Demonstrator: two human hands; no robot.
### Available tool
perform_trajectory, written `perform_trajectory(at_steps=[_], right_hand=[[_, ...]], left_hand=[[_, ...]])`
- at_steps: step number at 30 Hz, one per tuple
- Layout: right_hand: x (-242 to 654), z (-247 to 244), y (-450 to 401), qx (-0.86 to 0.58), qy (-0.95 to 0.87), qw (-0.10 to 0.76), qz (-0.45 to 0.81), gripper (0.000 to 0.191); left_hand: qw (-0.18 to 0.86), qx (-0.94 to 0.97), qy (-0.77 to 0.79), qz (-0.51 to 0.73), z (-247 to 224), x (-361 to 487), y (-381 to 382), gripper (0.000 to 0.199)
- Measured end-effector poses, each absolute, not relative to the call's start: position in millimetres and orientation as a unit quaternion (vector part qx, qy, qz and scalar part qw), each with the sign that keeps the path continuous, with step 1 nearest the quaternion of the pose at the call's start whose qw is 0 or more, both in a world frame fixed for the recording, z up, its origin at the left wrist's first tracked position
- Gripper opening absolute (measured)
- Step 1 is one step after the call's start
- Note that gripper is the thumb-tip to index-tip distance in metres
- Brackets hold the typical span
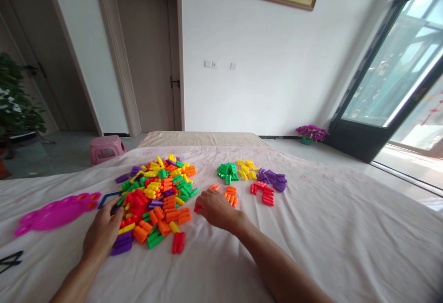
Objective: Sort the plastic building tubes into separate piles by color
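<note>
A mixed pile of plastic building blocks [169, 204] in red, orange, yellow, green and purple lies on the cloth-covered table. My left hand [104, 229] rests against the pile's left side, thumb and index finger apart; its other fingers are mostly hidden. Just right of the pile, my right hand [216, 208] is closed, with the red end of a block [197, 209] showing at its fingertips. Beyond and beside that hand lie single-colour groups: orange blocks [231, 197], green blocks [227, 172], yellow blocks [247, 170], purple blocks [273, 178] and red blocks [265, 193].
A magenta plastic tray [57, 215] lies left of the pile, with a dark blue frame-like piece [106, 199] beside it. Black thin-framed object [10, 261] sits at the left edge. A pink stool [107, 149] stands on the floor beyond the table.
</note>
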State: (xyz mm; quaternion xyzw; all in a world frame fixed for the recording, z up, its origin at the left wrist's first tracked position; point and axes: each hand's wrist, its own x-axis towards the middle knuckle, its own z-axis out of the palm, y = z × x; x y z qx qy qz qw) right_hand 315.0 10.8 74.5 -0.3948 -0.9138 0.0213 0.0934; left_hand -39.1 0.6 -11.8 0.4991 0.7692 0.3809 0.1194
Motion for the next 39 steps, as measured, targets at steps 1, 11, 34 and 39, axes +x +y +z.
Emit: perform_trajectory(at_steps=[1,11,34,39], right_hand=[[322,79,16,-0.413,-0.905,0.103,0.019,0.016],[417,115,46,-0.661,-0.75,0.01,0.008,0.024],[287,70,-34,-0.233,-0.96,0.085,0.127,0.022],[281,55,-34,-0.263,-0.958,0.083,0.081,0.021]], left_hand=[[0.118,0.5,0.769,0.381,-12,-39,0,0.055],[0.11,0.502,0.767,0.385,-16,-43,2,0.053],[0.113,0.5,0.759,0.402,-16,-41,2,0.054],[0.115,0.5,0.759,0.4,-14,-40,2,0.055]])
